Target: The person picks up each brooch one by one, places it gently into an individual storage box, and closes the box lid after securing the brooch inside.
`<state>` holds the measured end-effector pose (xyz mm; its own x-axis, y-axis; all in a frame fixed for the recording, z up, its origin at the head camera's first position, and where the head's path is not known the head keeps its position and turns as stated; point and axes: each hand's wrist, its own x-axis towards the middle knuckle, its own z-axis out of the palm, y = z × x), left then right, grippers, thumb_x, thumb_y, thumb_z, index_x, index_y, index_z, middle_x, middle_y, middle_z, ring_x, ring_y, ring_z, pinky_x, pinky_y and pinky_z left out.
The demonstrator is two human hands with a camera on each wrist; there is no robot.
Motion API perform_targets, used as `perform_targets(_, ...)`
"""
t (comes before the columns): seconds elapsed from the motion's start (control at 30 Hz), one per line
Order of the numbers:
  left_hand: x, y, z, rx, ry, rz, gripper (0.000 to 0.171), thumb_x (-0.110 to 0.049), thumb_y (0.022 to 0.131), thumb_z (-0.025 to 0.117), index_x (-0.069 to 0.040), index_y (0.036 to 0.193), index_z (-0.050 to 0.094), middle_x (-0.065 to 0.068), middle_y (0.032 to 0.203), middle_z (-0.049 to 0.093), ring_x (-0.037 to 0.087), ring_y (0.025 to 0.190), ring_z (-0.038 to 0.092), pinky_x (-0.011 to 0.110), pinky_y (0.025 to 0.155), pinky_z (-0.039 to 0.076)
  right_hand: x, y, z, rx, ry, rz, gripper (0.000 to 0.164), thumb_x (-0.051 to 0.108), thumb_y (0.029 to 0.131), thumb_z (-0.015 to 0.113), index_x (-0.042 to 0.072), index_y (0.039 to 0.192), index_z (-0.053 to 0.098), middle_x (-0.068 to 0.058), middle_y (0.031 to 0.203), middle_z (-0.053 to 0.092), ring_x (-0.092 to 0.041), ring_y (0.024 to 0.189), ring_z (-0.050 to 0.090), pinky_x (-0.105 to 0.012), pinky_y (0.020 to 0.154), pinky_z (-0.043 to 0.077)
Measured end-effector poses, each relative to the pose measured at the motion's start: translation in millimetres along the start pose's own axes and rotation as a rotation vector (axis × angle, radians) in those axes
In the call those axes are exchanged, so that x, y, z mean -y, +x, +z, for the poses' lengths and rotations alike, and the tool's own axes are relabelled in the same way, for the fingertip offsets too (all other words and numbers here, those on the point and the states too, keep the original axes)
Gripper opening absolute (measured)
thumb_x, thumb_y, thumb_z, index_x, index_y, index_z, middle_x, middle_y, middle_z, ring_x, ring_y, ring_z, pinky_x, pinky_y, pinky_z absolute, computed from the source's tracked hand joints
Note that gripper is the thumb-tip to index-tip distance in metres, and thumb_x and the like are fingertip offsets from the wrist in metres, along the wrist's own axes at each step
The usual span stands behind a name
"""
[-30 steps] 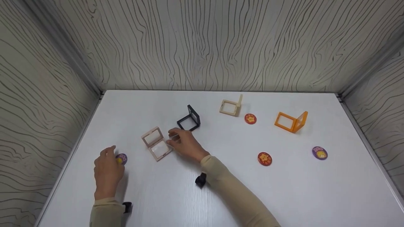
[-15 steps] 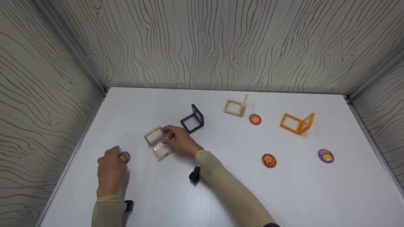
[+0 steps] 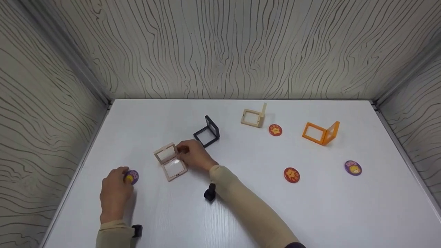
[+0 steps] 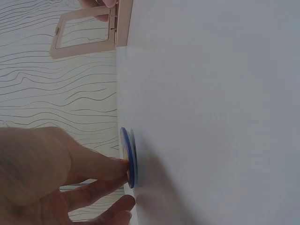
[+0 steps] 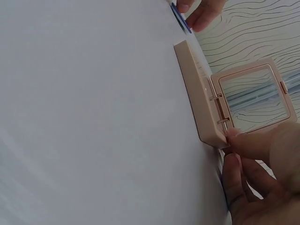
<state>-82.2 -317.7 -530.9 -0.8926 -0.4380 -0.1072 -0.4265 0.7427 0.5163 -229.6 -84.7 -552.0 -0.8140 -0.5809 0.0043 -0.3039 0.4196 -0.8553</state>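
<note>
My left hand (image 3: 115, 191) is at a round purple badge (image 3: 132, 177) with a yellow figure, at the table's left. Thumb and fingertips pinch the badge at its edges; the left wrist view has its blue rim (image 4: 129, 157) close to the tabletop. To the right of it, a pink hinged display frame (image 3: 173, 167) with clear windows lies unfolded, its lid raised. My right hand (image 3: 197, 155) pinches this frame at the hinge-side corner, as the right wrist view shows beside the pink frame body (image 5: 199, 93). Some fingertips are hidden behind the frame.
Behind the right hand stands an unfolded black frame (image 3: 212, 126). Farther right are a cream frame (image 3: 263, 109) and an orange frame (image 3: 324, 136), both unfolded. A red star badge (image 3: 275, 130), another red badge (image 3: 291, 175) and a purple badge (image 3: 353, 168) lie on the table.
My right hand has moved left from beside the pink frame and taken hold of its corner; the frame has turned slightly. The left hand stays at the purple badge.
</note>
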Motion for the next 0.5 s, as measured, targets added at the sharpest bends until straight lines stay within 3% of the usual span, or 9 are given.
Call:
perform_targets(0.23, 3.6, -1.8, 1.1, 0.016, 0.068, 0.064, 0.040, -0.011, 0.099, 0.053, 0.008, 0.134, 0.054, 0.033, 0.135, 0.046, 0.054, 0.117, 0.049, 0.063, 0.085, 0.049, 0.2, -2.2, -1.9, -0.012, 0.021, 0.028, 0.016, 0.015, 0.092, 0.073, 0.013, 0.108, 0.075, 0.009, 0.096, 0.070, -0.005, 0.090, 0.061, -0.024, 0.082, 0.050)
perform_targets(0.37, 7.8, -1.9, -0.6, 0.019, 0.032, 0.066, 0.041, -0.010, 0.099, 0.053, 0.010, 0.134, 0.052, 0.034, 0.134, 0.045, 0.054, 0.118, 0.048, 0.063, 0.089, 0.046, 0.4, -0.1, 0.1, -0.012, 0.017, 0.010, 0.016, 0.014, 0.092, 0.073, 0.012, 0.107, 0.076, 0.007, 0.096, 0.071, -0.004, 0.089, 0.062, -0.021, 0.080, 0.050)
perform_targets(0.5, 11.1, 0.6, -1.7, 0.066, -0.054, 0.037, 0.042, -0.010, 0.099, 0.055, 0.009, 0.136, 0.049, 0.032, 0.126, 0.051, 0.048, 0.113, 0.053, 0.058, 0.090, 0.047, -1.4, -1.1, 0.1, -0.017, 0.003, 0.007, 0.015, 0.013, 0.092, 0.073, 0.012, 0.106, 0.076, 0.006, 0.096, 0.071, -0.004, 0.088, 0.062, -0.021, 0.080, 0.050)
